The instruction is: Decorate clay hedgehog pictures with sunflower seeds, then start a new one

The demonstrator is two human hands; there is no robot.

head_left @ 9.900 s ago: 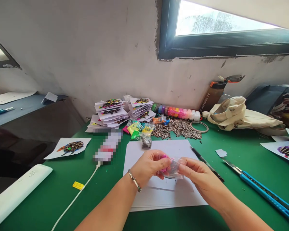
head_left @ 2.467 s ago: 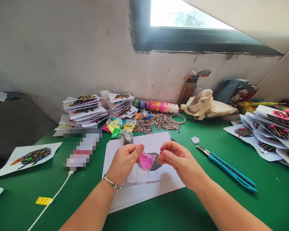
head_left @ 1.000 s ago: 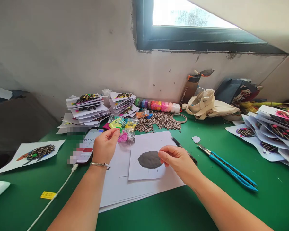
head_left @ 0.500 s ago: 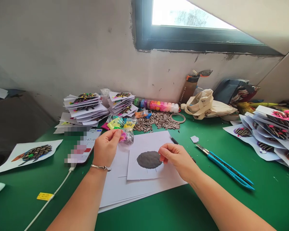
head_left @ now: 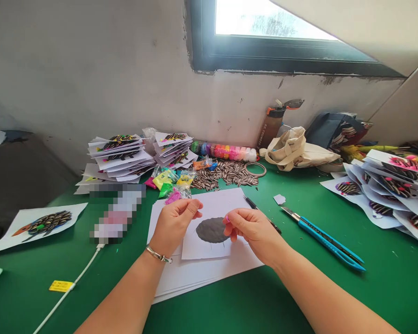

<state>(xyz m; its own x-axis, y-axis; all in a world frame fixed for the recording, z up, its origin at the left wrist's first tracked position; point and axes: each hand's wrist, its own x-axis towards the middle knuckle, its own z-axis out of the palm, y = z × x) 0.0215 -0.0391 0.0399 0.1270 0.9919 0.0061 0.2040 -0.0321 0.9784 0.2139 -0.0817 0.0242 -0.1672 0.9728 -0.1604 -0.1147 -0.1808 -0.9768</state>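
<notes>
My left hand [head_left: 179, 221] is closed in a pinch above the left part of the white paper; whatever its fingertips may hold is hidden. My right hand [head_left: 248, 226] pinches a small bit of pink modelling clay [head_left: 227, 219] between thumb and forefinger, over the right side of a dark grey clay oval [head_left: 211, 230]. That flattened oval lies on a small white card [head_left: 198, 252] with short pen lines around it. Beneath the card are larger white sheets [head_left: 181, 283]. A pink clay lump [head_left: 173, 196] rests beside the clear bags, just behind my left hand.
Striped sunflower seeds [head_left: 226, 174], small clay bags [head_left: 165, 178] and a row of coloured clay tubs [head_left: 226, 152] lie at the back. Card stacks [head_left: 120, 160] stand left and right. A blue cutter [head_left: 325, 239] and black pen [head_left: 261, 211] are to the right; a charging phone [head_left: 116, 211] is left.
My left hand has moved right, away from the pink clay by the bags, towards my right hand. A pink bit now shows in my right fingertips. The view has shifted slightly.
</notes>
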